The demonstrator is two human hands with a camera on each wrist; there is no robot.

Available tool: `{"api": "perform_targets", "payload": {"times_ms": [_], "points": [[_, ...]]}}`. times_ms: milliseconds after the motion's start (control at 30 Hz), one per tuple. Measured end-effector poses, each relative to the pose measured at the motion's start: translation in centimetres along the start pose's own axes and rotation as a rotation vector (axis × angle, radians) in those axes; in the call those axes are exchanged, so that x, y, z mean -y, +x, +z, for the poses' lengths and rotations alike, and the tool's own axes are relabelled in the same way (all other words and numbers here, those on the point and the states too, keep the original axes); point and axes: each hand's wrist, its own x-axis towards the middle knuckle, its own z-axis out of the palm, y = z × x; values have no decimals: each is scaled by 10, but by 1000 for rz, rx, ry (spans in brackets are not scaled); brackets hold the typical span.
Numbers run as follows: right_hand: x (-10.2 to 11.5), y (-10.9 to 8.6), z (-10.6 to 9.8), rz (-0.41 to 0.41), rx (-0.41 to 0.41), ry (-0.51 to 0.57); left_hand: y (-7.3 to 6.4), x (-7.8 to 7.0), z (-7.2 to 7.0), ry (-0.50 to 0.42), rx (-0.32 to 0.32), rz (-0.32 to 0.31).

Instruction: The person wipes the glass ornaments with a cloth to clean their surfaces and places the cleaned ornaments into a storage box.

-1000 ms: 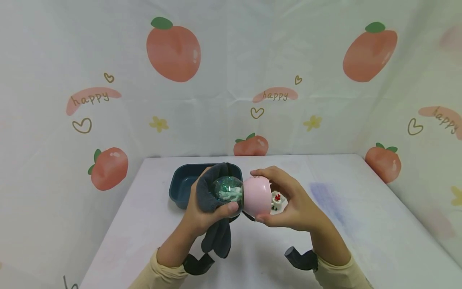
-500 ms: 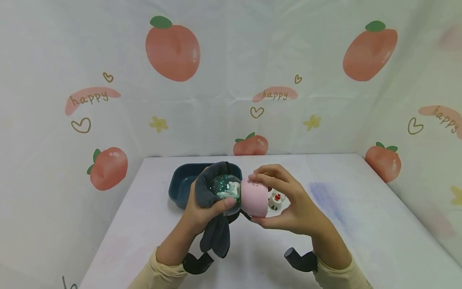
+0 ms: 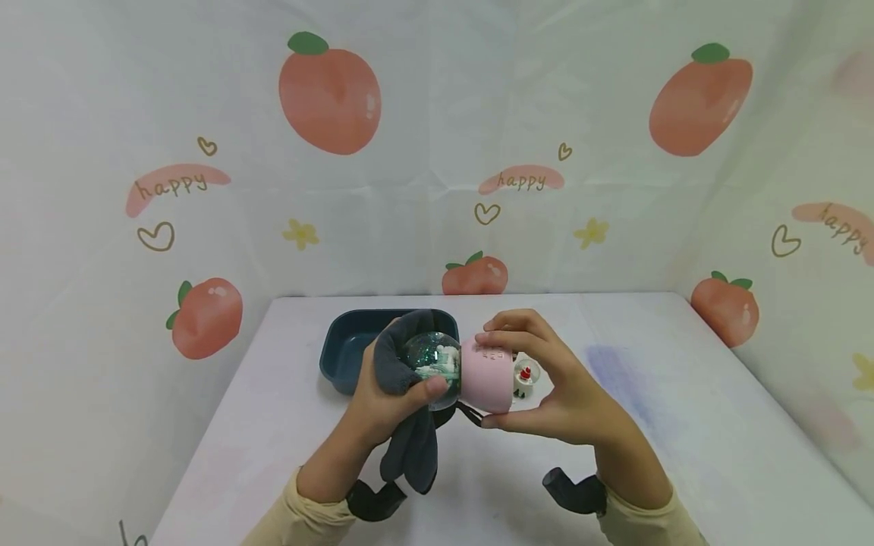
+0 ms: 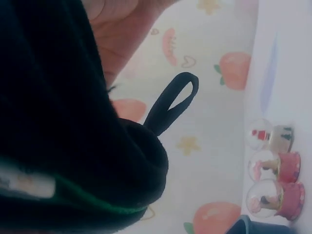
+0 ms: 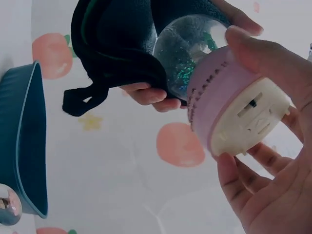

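A snow globe lies sideways in the air between both hands, its pink base to the right and its clear, glitter-filled ball to the left. My left hand holds a dark grey cloth around the ball, thumb pressing on the glass and the other fingers mostly behind the cloth. The cloth's ends hang down, and its loop sticks out in the left wrist view. With thumb and fingertips, my right hand grips the pink base. The right wrist view shows the base's cream underside with a small switch.
A dark blue bin stands on the white table behind the left hand. Beyond the right hand sits a small snow globe with a red figure. Two pink-based snow globes stand beside it in the left wrist view.
The snow globe has turned about its long axis, bringing lettering on the pink base into view. The right fingers have shifted over the base; the left hand keeps its hold.
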Motion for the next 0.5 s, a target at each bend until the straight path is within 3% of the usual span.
{"api": "perform_targets", "payload": {"times_ms": [233,500], "points": [[-4,1,2,81,-17,28,-1,-1,0,-37,-29,8],[-3,2,11,298,20,219,-1,-3,-3,72,-118,78]]}}
